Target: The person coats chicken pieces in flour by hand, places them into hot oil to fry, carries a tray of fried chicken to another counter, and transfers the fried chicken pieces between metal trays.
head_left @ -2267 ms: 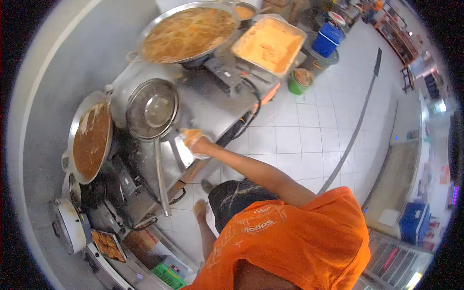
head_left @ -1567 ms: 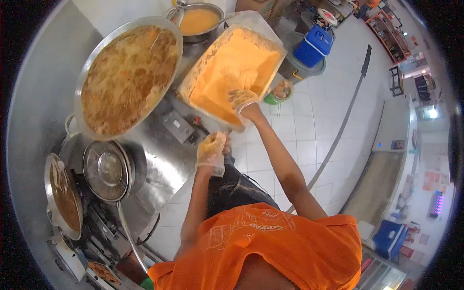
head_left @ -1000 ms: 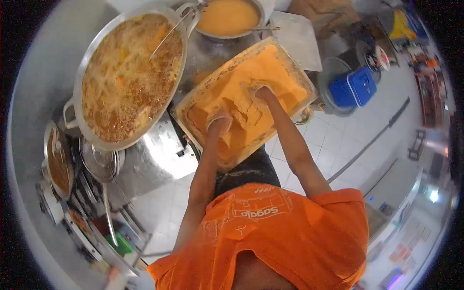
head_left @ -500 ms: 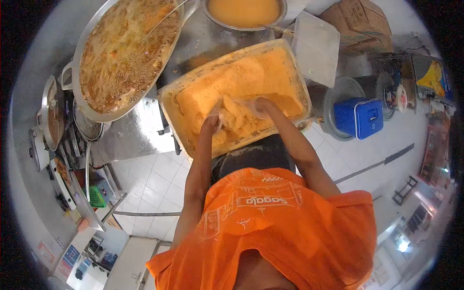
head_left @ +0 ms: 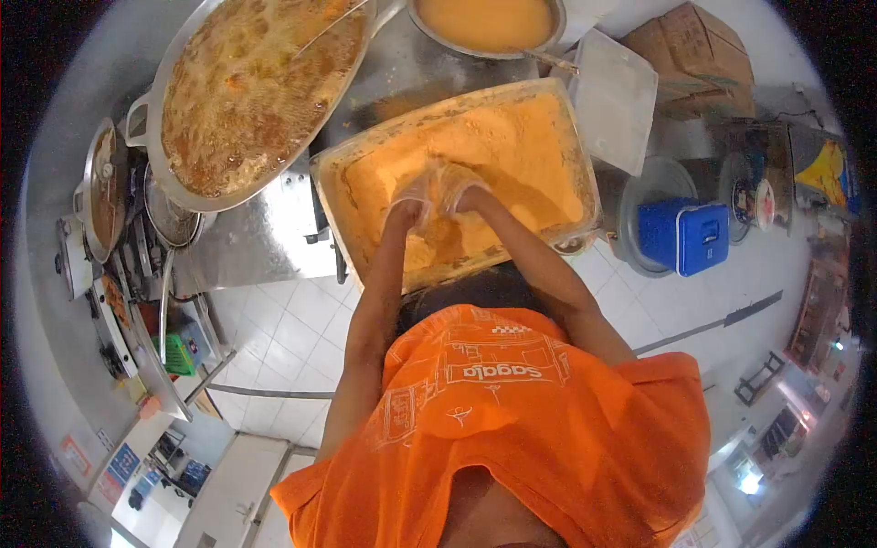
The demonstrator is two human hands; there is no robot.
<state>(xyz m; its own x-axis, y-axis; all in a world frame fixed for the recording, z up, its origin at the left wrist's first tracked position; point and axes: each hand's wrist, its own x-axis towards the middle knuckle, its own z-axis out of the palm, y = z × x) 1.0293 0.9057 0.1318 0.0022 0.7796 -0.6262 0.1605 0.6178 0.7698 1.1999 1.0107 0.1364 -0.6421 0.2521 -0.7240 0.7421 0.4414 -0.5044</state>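
Both hands wear thin clear plastic gloves and are down in orange breading flour, which fills a wide rectangular tub. My left hand is left of the tub's middle, its fingers sunk in or coated by the flour. Close beside it, my right hand points inward, and its fingertips are also lost in flour and blur. A clump of coated material lies between the hands; what is inside it I cannot make out.
At upper left, a large pan of bubbling oil holds a thin metal utensil. A bowl of orange liquid stands behind the tub. On the right are a translucent container, cardboard boxes and a blue cooler.
My hands have come closer together, with the right one moving left. The coated pieces seen between them earlier are now mostly covered. The view has shifted slightly.
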